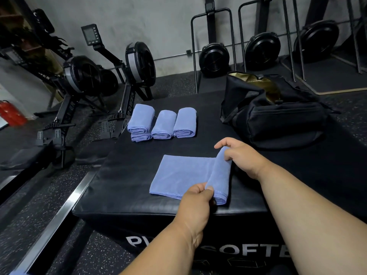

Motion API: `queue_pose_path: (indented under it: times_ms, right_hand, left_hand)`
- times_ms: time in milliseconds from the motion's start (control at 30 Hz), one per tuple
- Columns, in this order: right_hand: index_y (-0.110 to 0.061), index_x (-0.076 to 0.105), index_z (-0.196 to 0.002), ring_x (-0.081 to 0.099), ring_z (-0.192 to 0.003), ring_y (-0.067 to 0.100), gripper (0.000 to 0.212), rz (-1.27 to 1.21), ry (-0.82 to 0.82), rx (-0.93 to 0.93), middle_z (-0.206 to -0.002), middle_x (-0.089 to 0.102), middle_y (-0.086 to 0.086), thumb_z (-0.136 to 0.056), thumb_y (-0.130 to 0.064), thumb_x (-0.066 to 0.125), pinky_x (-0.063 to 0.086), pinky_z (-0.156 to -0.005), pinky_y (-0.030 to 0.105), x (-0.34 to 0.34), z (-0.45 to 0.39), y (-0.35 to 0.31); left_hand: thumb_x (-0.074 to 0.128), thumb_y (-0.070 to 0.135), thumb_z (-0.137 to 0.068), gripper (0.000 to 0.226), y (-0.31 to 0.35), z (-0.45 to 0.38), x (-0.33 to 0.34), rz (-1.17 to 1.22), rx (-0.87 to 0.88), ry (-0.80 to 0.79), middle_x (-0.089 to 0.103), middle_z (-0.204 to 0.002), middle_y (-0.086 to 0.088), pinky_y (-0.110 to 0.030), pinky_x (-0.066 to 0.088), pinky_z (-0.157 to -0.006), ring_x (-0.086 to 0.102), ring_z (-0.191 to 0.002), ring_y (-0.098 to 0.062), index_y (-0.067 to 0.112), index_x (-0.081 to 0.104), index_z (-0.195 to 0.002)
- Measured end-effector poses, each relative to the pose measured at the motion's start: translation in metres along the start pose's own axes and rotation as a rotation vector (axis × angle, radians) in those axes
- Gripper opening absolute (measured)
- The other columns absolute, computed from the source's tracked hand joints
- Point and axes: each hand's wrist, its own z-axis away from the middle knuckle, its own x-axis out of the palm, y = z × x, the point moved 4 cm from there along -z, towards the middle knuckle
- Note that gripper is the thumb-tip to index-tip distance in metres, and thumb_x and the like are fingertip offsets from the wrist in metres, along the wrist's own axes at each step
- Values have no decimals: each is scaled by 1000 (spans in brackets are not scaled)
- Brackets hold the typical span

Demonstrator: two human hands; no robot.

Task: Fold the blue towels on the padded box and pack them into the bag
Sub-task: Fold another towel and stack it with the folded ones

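The left hand (195,199) pinches the near right corner of a blue towel (184,175) between thumb and curled fingers. The right hand (241,157) grips the far end of the same raised fold, forefinger stretched over it. The towel lies flat on the near part of the black padded box (123,185), its right edge turned up and over. Farther back lie four folded towels (161,124), one partly under another. The black bag (274,114) stands open at the box's far right.
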Motion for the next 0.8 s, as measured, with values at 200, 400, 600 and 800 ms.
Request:
queue_pose_path:
  times_ms: [200, 400, 600, 800]
  right_hand:
    - [-25, 64, -110, 42, -75, 18, 40, -71, -14, -115, -87, 56, -1, -83, 4, 55, 36, -71, 34, 1, 1, -8]
    - [-39, 66, -112, 51, -80, 14, 45, 72, -19, -138, -97, 60, 7, -85, -3, 60, 45, -73, 32, 3, -1, -4]
    - [-37, 63, -122, 58, -80, 7, 37, 225, -42, -106, -96, 62, -2, -92, -17, 70, 46, -73, 24, 10, -6, 5]
    - [-51, 59, -119, 61, -88, 14, 39, 342, -20, -43, -91, 62, -11, -83, -39, 68, 48, -83, 30, 11, -10, 12]
  left_hand:
    - [66, 36, -96, 22, 5, 6, -8, -84, 52, 98, 61, -69, 8, -27, 44, -69, 52, -68, -12, 19, 65, -83]
    - [76, 43, -91, 30, 8, 8, -5, -289, 172, 135, 69, -69, 4, -18, 45, -58, 55, -59, -7, 13, 72, -91]
    - [62, 48, -97, 44, 8, 2, -16, -377, 69, 199, 48, -56, 7, -29, 36, -54, 40, -52, -15, 13, 54, -71]
    - [66, 54, -90, 30, 15, 5, -22, -616, 111, 282, 71, -80, 10, -29, 50, -63, 66, -75, -10, 28, 54, -100]
